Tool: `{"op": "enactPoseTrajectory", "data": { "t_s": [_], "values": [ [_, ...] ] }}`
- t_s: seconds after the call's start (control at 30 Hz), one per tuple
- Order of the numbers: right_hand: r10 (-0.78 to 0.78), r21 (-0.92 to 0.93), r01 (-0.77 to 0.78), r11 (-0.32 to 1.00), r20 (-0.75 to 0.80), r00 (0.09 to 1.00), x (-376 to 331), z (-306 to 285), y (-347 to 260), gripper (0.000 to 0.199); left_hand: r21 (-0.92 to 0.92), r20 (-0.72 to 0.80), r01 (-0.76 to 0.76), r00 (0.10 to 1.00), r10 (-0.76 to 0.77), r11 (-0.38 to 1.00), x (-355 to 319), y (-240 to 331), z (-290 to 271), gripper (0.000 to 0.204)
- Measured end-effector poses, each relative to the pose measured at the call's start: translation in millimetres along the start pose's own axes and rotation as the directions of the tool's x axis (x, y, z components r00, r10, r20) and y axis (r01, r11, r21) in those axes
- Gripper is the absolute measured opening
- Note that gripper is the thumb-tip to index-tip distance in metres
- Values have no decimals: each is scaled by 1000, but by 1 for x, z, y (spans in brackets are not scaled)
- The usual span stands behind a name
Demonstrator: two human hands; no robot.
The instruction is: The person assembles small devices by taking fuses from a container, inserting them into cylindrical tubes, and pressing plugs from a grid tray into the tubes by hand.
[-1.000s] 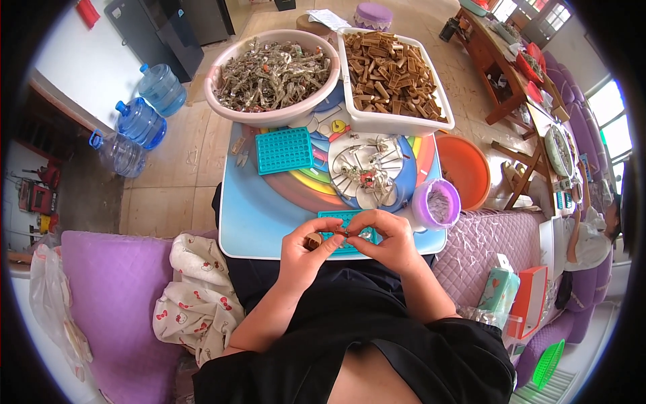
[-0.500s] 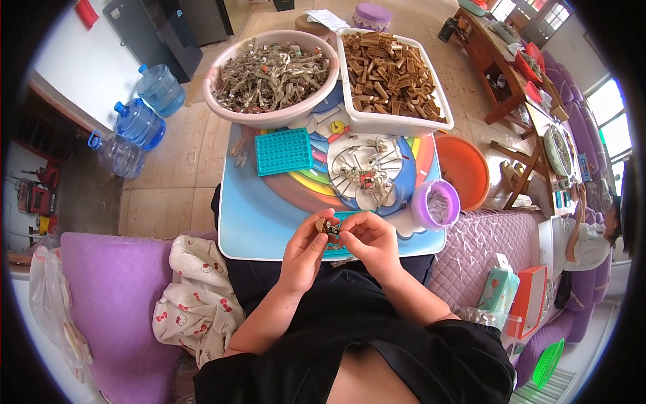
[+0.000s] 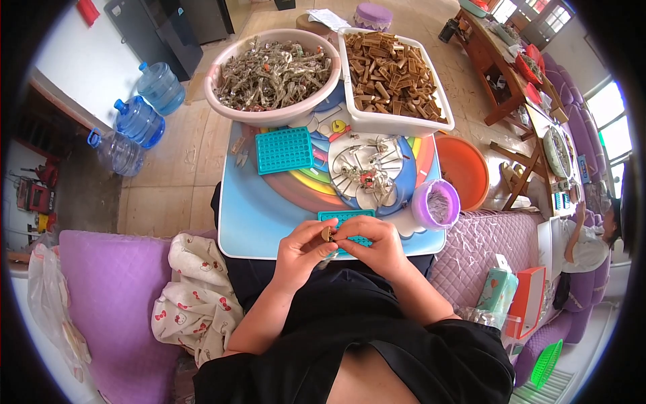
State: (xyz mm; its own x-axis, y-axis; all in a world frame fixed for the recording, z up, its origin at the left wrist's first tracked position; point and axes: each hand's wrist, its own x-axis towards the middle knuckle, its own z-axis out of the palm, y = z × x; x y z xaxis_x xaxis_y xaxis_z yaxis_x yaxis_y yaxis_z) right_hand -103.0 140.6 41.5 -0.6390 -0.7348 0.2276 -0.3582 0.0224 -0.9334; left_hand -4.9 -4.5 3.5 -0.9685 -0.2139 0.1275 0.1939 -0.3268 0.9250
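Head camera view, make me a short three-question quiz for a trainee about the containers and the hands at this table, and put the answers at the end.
1. Multiple choice: where is the white rectangular tub compared with the round pink basin?
A) To its left
B) To its right
C) Inside it

2. True or false: the purple container stands by the right edge of the table.

3. Fill in the colour: the small piece where the left hand and right hand meet is ____.

Key: 1. B. 2. True. 3. Brown.
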Motion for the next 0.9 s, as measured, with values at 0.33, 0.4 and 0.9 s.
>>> {"op": "enactPoseTrajectory", "data": {
  "t_s": [0.33,0.4,0.9],
  "values": [
    [232,174,-217,961,-70,970,-8,25,17,52,-315,-234,129,950,-209,940,5,-2,14,35],
    [286,187,-275,943,-34,958,-8,25,17,51,-253,-252,135,947,-200,958,4,-2,15,35],
    [390,350,-411,842,132,911,-13,18,9,46,-622,-222,133,915,-337,772,3,-6,7,11]
  ]
}}
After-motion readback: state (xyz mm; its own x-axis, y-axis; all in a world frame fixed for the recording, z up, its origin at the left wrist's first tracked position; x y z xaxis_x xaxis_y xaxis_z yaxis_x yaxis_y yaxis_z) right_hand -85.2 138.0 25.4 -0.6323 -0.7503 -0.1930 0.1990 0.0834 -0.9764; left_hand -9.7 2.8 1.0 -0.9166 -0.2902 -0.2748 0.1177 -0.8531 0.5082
